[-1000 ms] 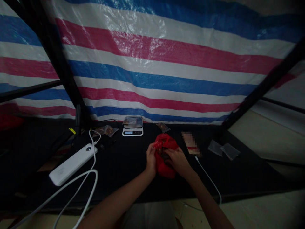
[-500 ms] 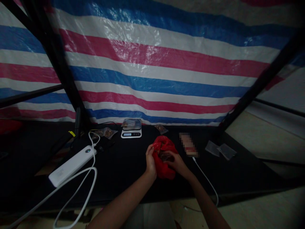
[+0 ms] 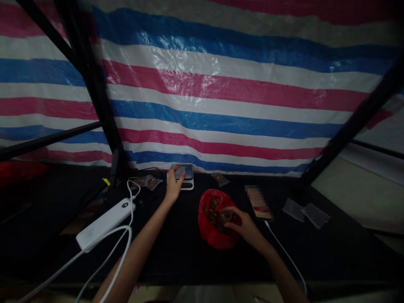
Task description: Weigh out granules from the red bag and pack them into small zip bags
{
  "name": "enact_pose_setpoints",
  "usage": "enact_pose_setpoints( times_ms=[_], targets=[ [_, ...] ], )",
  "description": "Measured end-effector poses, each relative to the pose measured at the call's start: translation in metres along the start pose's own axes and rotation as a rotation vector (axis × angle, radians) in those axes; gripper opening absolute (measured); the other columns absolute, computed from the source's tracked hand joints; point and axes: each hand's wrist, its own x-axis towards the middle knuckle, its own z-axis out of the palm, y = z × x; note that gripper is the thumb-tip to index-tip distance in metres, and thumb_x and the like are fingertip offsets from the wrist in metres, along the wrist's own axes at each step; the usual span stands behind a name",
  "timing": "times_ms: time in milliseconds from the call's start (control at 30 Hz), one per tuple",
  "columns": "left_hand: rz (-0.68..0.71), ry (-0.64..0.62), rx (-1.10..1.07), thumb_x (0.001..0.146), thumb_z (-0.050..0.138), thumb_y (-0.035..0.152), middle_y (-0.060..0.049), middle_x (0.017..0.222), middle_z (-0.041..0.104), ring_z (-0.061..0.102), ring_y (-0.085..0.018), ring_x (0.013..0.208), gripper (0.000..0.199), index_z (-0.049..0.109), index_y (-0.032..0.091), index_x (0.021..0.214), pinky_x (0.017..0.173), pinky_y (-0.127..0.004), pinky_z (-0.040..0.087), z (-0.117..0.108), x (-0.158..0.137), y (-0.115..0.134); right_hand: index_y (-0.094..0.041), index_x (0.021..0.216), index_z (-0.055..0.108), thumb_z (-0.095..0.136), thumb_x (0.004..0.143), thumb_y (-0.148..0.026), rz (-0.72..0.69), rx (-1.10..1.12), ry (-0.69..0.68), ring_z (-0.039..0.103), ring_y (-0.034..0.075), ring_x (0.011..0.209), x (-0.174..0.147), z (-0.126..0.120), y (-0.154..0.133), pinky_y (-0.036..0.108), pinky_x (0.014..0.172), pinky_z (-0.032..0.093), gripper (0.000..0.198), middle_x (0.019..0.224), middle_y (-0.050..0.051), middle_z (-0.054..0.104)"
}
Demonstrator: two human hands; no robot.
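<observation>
My left hand (image 3: 173, 185) reaches over a white digital scale (image 3: 188, 185), thumb and fingers closed around a small clear plastic bag (image 3: 179, 171) on its platform. The fingers partly cover the bag and the display. Close in front of me an opened red plastic bag (image 3: 210, 240) stands on the black table, its rim spread. Small brown pieces (image 3: 213, 210) fill its inside; their kind is too dark to tell. Into this bag's mouth reaches my right hand (image 3: 241, 225), fingers curled around a small clear cup (image 3: 226, 215) among the pieces.
Filled clear packets (image 3: 151, 182) lie left of the scale, and another packet (image 3: 220, 179) lies right of it. A phone (image 3: 259, 203) on a white cable and flat clear bags (image 3: 307, 211) are at right. The white power bank (image 3: 105, 225) and its looping cables occupy the left.
My left hand has left the red bag and moved forward and left to the small bag on the scale. The red bag now lies wider open, with my right hand still in it.
</observation>
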Motion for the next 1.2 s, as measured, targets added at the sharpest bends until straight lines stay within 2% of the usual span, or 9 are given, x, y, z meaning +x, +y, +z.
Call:
enact_pose_setpoints(
  times_ms=[133,233,300,433,567,667,767,933,1200],
  targets=[
    [0.209,-0.378,0.235,0.069,0.057,0.042,-0.011,0.123,0.045,0.036,-0.024,0.116,0.053,0.044,0.016,0.113,0.099,-0.035,0.024,-0.018,0.069,-0.026,-0.02,0.099,0.057,0.062,0.067,-0.029,-0.047,-0.015,-0.051,0.058,0.021,0.092,0.008,-0.003,-0.013,0.033,0.082,0.044,0.033,0.098,0.005,0.064],
    [0.14,-0.626,0.316,0.053,0.07,0.041,-0.015,0.128,0.041,0.031,-0.029,0.121,0.071,0.047,0.013,0.113,0.101,-0.036,0.02,-0.012,0.097,-0.045,-0.021,0.101,0.056,0.061,0.068,-0.031,-0.043,-0.045,-0.056,0.058,0.022,0.094,0.016,-0.005,-0.019,0.034,0.083,0.044,0.035,0.101,0.005,0.064],
    [0.072,-0.7,0.321,0.045,0.073,0.04,-0.015,0.125,0.046,0.036,-0.031,0.118,0.072,0.052,0.015,0.109,0.099,-0.038,0.023,-0.005,0.104,-0.055,-0.021,0.102,0.056,0.06,0.069,-0.032,-0.045,-0.069,-0.062,0.056,0.022,0.097,0.021,-0.007,-0.022,0.035,0.086,0.042,0.035,0.104,0.005,0.063],
    [0.018,-0.685,0.299,0.043,0.073,0.042,-0.01,0.112,0.057,0.045,-0.032,0.109,0.062,0.058,0.022,0.099,0.097,-0.045,0.022,0.005,0.105,-0.064,-0.021,0.103,0.057,0.059,0.07,-0.032,-0.055,-0.1,-0.074,0.056,0.022,0.098,0.028,-0.011,-0.028,0.036,0.088,0.041,0.035,0.104,0.005,0.062],
    [0.007,-0.602,0.26,0.045,0.073,0.043,-0.01,0.11,0.058,0.042,-0.031,0.111,0.06,0.059,0.021,0.099,0.1,-0.047,0.014,0.005,0.101,-0.066,-0.022,0.102,0.056,0.06,0.07,-0.033,-0.07,-0.087,-0.08,0.056,0.022,0.097,0.035,-0.015,-0.028,0.034,0.087,0.041,0.034,0.103,0.005,0.063],
    [0.006,-0.561,0.219,0.051,0.069,0.046,-0.01,0.11,0.057,0.045,-0.028,0.107,0.06,0.058,0.019,0.103,0.097,-0.041,0.024,0.004,0.095,-0.063,-0.022,0.104,0.055,0.059,0.071,-0.034,-0.092,-0.09,-0.072,0.056,0.021,0.096,0.047,-0.017,-0.031,0.034,0.087,0.04,0.035,0.103,0.004,0.062],
    [-0.012,-0.561,0.001,0.059,0.064,0.046,-0.009,0.102,0.061,0.054,-0.023,0.095,0.054,0.058,0.016,0.104,0.087,-0.034,0.037,0.001,0.085,-0.054,-0.022,0.107,0.053,0.056,0.074,-0.035,-0.119,-0.145,-0.048,0.056,0.021,0.095,0.068,-0.018,-0.041,0.035,0.086,0.04,0.036,0.104,0.005,0.061],
    [-0.083,-0.609,-0.469,0.062,0.064,0.043,-0.007,0.098,0.063,0.057,-0.02,0.091,0.05,0.058,0.018,0.105,0.082,-0.031,0.042,-0.006,0.062,-0.027,-0.022,0.111,0.05,0.05,0.078,-0.036,-0.263,-0.39,0.025,0.053,0.021,0.098,0.111,-0.016,-0.07,0.038,0.086,0.039,0.036,0.108,0.007,0.058],
    [-0.052,-0.631,-0.65,0.06,0.068,0.038,-0.007,0.108,0.059,0.053,-0.02,0.101,0.049,0.057,0.019,0.104,0.093,-0.032,0.035,0.005,0.042,-0.01,-0.019,0.115,0.047,0.046,0.083,-0.035,-0.414,-0.844,0.061,0.049,0.021,0.104,0.149,-0.005,-0.085,0.034,0.086,0.036,0.037,0.112,0.009,0.054]
  ],
)
